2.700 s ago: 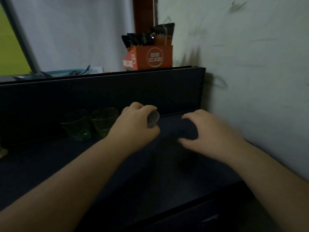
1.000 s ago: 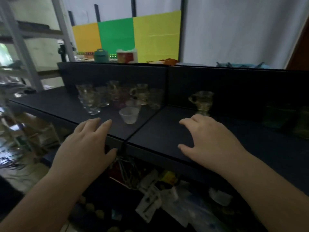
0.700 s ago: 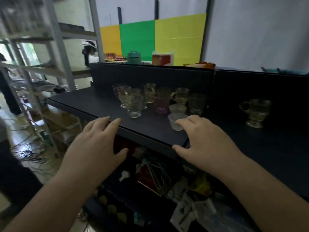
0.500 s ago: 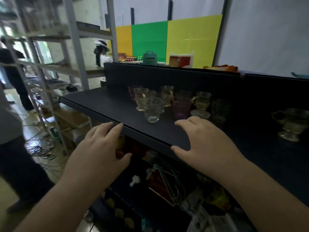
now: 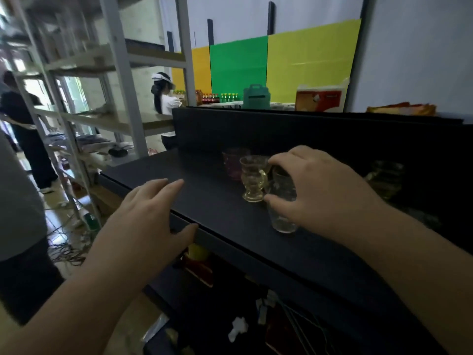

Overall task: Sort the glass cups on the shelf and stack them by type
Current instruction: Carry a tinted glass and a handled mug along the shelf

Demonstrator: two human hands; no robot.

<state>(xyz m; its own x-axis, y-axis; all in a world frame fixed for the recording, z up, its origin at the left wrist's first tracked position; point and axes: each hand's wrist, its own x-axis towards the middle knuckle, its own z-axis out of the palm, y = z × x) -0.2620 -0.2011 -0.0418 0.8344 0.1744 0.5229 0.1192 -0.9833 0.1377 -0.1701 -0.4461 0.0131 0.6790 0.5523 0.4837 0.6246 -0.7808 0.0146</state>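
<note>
Right hand [image 5: 330, 190] has just reached in, fingers [image 5: 275, 201] closing round a clear cup [image 5: 281, 211] on the shelf [image 5: 217, 201]; left hand [image 5: 151, 221] open, empty — next pick underway.

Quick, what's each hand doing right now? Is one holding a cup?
Left hand: open, flat at the front edge of the black shelf, holding nothing.
Right hand: closed around a clear glass cup standing on the shelf.

The right hand [image 5: 325, 190] hides most of a clear cup [image 5: 281, 216]. A dark cup [image 5: 386, 180] on the right is too dim to make out.
</note>
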